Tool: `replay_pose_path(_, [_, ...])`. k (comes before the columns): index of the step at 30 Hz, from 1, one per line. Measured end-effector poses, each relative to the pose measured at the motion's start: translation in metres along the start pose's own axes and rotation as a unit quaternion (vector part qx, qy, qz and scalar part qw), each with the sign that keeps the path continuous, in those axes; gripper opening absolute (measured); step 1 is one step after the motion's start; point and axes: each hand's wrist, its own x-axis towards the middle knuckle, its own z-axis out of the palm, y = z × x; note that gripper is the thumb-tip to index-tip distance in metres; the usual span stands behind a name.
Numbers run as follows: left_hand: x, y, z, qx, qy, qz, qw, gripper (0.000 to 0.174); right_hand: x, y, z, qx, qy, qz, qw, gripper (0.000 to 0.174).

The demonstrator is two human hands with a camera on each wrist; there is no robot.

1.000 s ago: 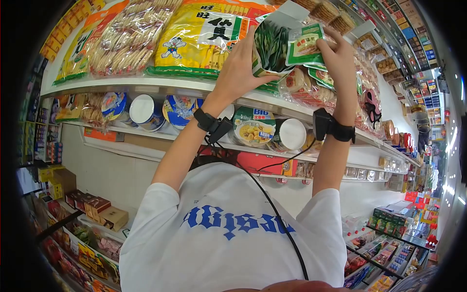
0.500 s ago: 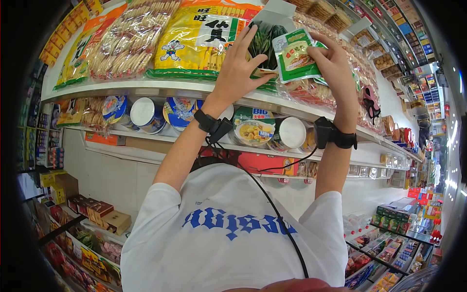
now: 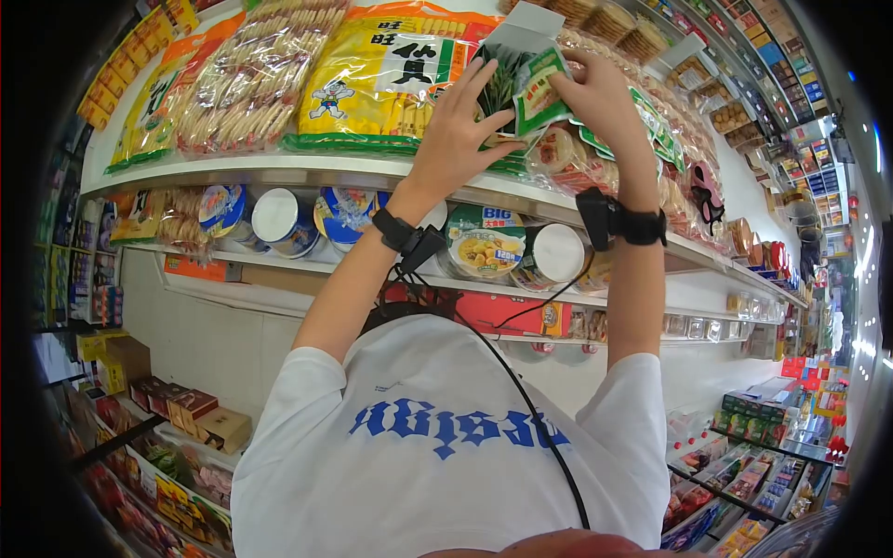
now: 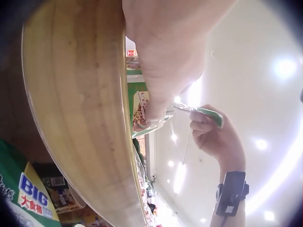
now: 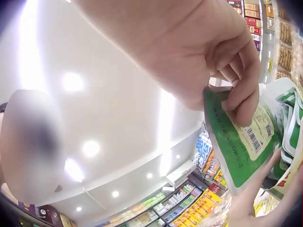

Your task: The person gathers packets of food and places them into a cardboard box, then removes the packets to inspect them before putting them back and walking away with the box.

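Green packet (image 3: 534,104), pinched in the right hand (image 3: 606,100), tilts at the box's (image 3: 535,20) right side! Left hand (image 3: 451,144) spreads against its left.

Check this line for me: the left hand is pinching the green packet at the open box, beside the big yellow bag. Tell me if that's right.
Wrong hand: the right hand pinches the green packet, as the head view shows. The rest stands: it is at the open box, beside the big yellow bag.
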Motion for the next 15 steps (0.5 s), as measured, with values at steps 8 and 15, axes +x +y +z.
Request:
replay_pose_path(8, [-0.003, -0.003, 0.003, -0.029, 0.012, -0.01, 0.999, 0.061, 0.024, 0.004, 0.046, -0.127, 0.068, -0.102, 0.984, 0.047])
replay_pose_path(15, [-0.003, -0.001, -0.001, -0.024, 0.007, -0.025, 0.999, 0.063, 0.051, -0.003, 0.03, -0.079, -0.121, 0.029, 0.989, 0.042])
